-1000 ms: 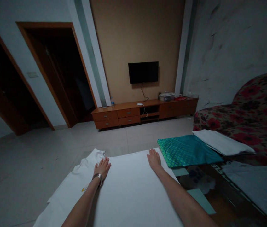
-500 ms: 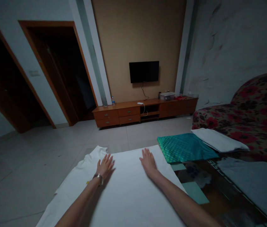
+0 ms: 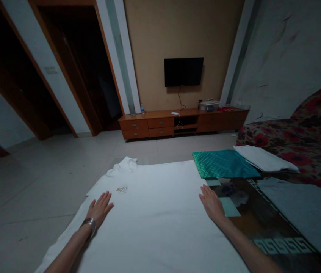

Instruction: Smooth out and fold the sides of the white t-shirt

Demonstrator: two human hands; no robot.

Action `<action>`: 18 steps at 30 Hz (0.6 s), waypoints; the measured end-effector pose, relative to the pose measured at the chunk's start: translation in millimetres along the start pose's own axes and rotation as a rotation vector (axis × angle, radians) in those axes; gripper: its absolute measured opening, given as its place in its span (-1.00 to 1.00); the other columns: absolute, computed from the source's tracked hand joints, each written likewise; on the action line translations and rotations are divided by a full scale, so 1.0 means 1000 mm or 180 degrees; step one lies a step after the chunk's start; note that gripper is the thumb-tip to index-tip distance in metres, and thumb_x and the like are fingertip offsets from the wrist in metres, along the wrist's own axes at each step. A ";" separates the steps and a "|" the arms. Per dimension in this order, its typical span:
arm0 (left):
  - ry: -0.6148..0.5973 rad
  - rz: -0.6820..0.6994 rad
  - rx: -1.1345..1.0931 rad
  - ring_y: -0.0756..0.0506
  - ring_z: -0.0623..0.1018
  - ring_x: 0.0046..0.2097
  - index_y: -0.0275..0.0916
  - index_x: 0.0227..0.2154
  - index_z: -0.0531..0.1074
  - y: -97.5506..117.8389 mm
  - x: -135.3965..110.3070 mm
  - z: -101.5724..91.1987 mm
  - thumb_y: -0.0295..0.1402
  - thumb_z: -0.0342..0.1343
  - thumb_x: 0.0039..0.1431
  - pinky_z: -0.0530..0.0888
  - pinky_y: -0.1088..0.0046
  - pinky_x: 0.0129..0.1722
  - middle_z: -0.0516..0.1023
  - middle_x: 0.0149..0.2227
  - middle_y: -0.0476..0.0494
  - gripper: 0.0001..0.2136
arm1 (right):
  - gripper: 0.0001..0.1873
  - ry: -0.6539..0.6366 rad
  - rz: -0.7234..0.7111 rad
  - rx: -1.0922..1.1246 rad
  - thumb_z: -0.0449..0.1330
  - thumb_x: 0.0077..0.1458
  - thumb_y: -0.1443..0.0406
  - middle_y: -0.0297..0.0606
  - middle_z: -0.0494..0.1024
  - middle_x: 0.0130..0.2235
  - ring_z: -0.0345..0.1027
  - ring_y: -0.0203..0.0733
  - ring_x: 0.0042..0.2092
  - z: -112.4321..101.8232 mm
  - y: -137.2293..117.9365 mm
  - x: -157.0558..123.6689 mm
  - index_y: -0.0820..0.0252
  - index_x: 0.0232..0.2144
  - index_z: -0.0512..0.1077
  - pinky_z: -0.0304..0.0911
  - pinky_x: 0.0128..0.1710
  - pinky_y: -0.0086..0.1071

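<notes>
A white T-shirt [image 3: 154,212] lies spread over the table in front of me, with a small round printed logo [image 3: 122,189] toward its left side. On the cloth's left part, just below the logo, my left hand [image 3: 100,208] rests flat with fingers stretched, a silver bracelet [image 3: 90,223] on its wrist. My right hand [image 3: 212,203] lies flat along the shirt's right edge, fingers extended. Neither hand grips anything.
A folded teal-green cloth [image 3: 225,163] and a folded white cloth [image 3: 265,159] lie at the table's right. Grey fabric [image 3: 305,216] covers the near right. Beyond stand a flowered sofa [image 3: 319,129], a wooden TV cabinet [image 3: 160,123] and a wall-mounted television [image 3: 183,72].
My hands have slid apart and nearer to me: the left toward the left, the right to the shirt's right edge. The logo is now uncovered. The view has tilted down slightly.
</notes>
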State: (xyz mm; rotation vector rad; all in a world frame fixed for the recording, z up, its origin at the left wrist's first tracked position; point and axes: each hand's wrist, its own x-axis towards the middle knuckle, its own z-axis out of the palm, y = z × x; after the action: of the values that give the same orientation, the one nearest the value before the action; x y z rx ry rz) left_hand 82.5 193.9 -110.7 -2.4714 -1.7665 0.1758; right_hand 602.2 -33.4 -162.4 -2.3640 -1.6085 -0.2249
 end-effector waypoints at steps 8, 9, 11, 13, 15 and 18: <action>0.0037 0.0279 0.0007 -0.15 -0.11 0.36 -0.02 0.26 0.06 0.052 -0.081 -0.018 -0.17 -0.13 0.26 -0.02 0.01 0.24 -0.16 0.36 -0.02 -0.49 | -0.51 -0.0073 -0.0250 0.0058 -0.06 0.21 0.31 -0.03 0.17 0.25 -0.02 -0.01 0.29 -0.045 -0.061 -0.054 0.36 0.16 0.26 -0.06 0.24 -0.16; 0.0001 0.0481 -0.0084 -0.15 -0.09 0.36 0.01 0.26 0.05 0.064 -0.095 -0.015 -0.18 -0.13 0.26 -0.02 0.04 0.25 -0.14 0.35 -0.01 -0.50 | -0.50 -0.0113 -0.0458 0.0180 -0.05 0.21 0.32 -0.08 0.15 0.26 -0.04 -0.03 0.29 -0.048 -0.081 -0.066 0.31 0.18 0.24 -0.07 0.25 -0.16; -0.0029 0.0787 -0.0252 -0.16 -0.04 0.35 0.00 0.27 0.01 0.080 -0.122 -0.009 -0.18 -0.16 0.28 0.00 0.06 0.24 -0.09 0.35 -0.03 -0.50 | -0.50 -0.0207 -0.0874 0.0390 -0.03 0.21 0.31 -0.17 0.13 0.28 -0.06 -0.06 0.30 -0.050 -0.110 -0.093 0.20 0.19 0.22 -0.07 0.25 -0.16; 0.0075 0.0981 -0.0310 -0.17 0.01 0.34 -0.03 0.28 -0.02 0.079 -0.145 -0.002 -0.16 -0.21 0.30 0.00 0.07 0.24 -0.05 0.34 -0.05 -0.50 | -0.52 -0.0267 -0.1139 0.0484 -0.04 0.23 0.27 -0.24 0.13 0.28 -0.03 -0.08 0.29 -0.047 -0.115 -0.119 0.12 0.19 0.23 -0.04 0.24 -0.16; 0.0164 0.1056 -0.0282 -0.15 0.04 0.33 -0.01 0.28 -0.04 0.065 -0.163 0.003 -0.12 -0.23 0.30 -0.01 0.11 0.25 -0.03 0.33 -0.04 -0.49 | -0.53 -0.0226 -0.1150 0.0467 -0.07 0.25 0.22 -0.26 0.14 0.28 -0.01 -0.10 0.29 -0.042 -0.094 -0.141 0.11 0.19 0.23 -0.02 0.23 -0.16; 0.0187 0.0895 -0.0228 -0.14 0.04 0.33 -0.01 0.28 -0.04 0.029 -0.185 0.008 -0.07 -0.24 0.29 -0.01 0.14 0.24 -0.03 0.33 -0.01 -0.48 | -0.50 -0.0015 -0.0905 0.0329 -0.11 0.26 0.18 -0.21 0.17 0.26 0.01 -0.08 0.28 -0.036 -0.035 -0.167 0.19 0.18 0.24 0.02 0.22 -0.13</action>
State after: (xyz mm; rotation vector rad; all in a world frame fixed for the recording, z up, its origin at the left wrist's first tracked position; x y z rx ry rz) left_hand 49.1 9.6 -115.9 -2.7366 -1.4208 0.0605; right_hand 508.2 -180.7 -169.7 -2.0567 -1.9072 -0.1869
